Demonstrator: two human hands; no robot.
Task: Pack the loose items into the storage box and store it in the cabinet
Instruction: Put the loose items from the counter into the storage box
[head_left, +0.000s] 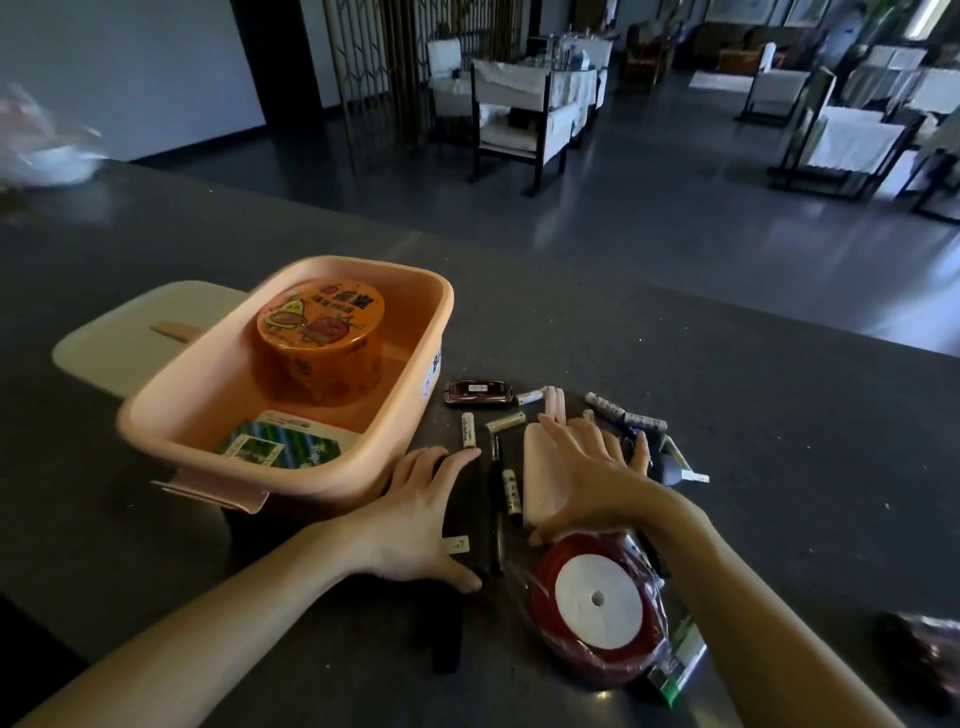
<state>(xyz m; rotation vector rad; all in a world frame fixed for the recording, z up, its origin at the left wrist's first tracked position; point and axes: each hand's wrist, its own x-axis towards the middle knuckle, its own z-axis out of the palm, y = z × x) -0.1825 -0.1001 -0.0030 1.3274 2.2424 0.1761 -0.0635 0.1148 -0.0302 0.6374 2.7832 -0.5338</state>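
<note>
A peach storage box (415, 395) stands open on the dark counter, holding an orange round tub (319, 343) and a green-printed packet (275, 447). Its cream lid (130, 332) lies behind it to the left. To the right of the box lie several batteries (467, 428), a dark red small device (475, 391), a black pen (496, 499) and a pink flat case (540, 483). My left hand (415, 519) rests flat on the counter beside the box, fingers straight. My right hand (587, 473) lies over the pink case, fingers spread on it. A red ribbon spool (597, 608) in clear wrap sits just below my right wrist.
A blurred white and red object (47, 150) sits at the counter's far left. A dark bag (924, 654) lies at the right edge. Beyond the counter's far edge (675, 296) is open floor with white-covered chairs (519, 119) and tables.
</note>
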